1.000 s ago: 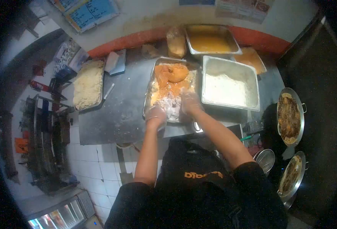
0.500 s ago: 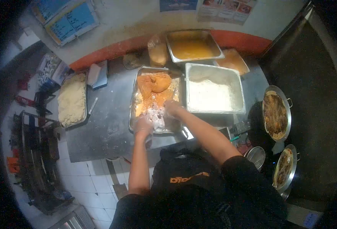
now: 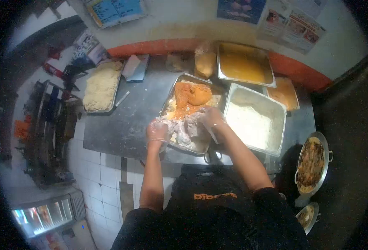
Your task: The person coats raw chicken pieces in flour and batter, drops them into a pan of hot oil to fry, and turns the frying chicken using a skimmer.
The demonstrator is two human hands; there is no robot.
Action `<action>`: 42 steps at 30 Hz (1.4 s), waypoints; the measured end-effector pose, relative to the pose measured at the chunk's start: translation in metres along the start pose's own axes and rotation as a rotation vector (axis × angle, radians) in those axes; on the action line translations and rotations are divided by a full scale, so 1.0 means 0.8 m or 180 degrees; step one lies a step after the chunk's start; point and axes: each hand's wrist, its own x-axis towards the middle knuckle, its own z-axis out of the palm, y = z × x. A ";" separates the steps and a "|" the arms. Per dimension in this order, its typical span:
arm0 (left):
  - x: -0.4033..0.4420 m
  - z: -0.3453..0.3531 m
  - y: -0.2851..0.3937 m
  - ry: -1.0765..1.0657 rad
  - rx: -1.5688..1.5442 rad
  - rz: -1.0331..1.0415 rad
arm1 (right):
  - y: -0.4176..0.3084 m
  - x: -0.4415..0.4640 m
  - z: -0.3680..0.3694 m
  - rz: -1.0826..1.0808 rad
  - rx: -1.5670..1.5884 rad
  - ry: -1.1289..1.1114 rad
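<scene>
A metal tray point(image 3: 164, 109) lies at an angle on the counter. Orange-coated pieces point(image 3: 198, 95) and orange seasoning fill its far half. Across its near half stretches a pale, flour-dusted piece of raw meat point(image 3: 183, 127) between my two hands. My left hand point(image 3: 156, 131), in a clear plastic glove, is closed on the meat's left end at the tray's near left corner. Also gloved, my right hand point(image 3: 212, 121) grips the right end near the tray's right rim. The fingertips are partly hidden by the meat.
Right of the tray stands a deep metal pan of white flour point(image 3: 249, 125); behind it are a pan of yellow liquid point(image 3: 244, 62) and a bag point(image 3: 204, 64). A tray of pale crumbs point(image 3: 102, 87) is at left. Round pans point(image 3: 312, 163) stand at right.
My hands have moved apart, and the meat between them is stretched wider. The tray has turned askew in view, and the camera's view has shifted, so the counter's things appear farther right.
</scene>
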 end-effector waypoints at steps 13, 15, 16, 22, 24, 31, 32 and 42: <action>-0.039 -0.006 0.063 0.0387 -0.0343 -0.0104 | 0.018 0.025 0.016 -0.0267 0.0081 -0.0281; -0.064 -0.010 0.105 0.0535 0.0074 -0.0250 | 0.034 0.027 0.040 -0.0607 0.0159 -0.0099; -0.073 -0.012 0.120 0.0646 0.0482 -0.0346 | 0.037 0.034 0.047 -0.0745 -0.0181 -0.0352; -0.089 -0.008 0.077 0.0713 0.0103 -0.0329 | 0.033 0.057 0.094 -0.0271 -0.0951 -0.0499; -0.085 0.000 0.045 0.0890 0.0060 -0.0217 | 0.039 0.060 0.108 0.0005 -0.0718 -0.0224; -0.072 0.015 -0.009 0.0432 0.0787 0.0874 | 0.010 -0.010 0.110 -0.0140 -0.1020 0.0350; -0.070 0.012 0.001 0.0390 0.1114 0.1203 | 0.004 -0.021 0.105 -0.0204 -0.0729 0.0597; -0.066 0.033 0.012 0.0016 -0.2205 -0.0470 | 0.005 -0.045 0.062 -0.0442 -0.0434 -0.0391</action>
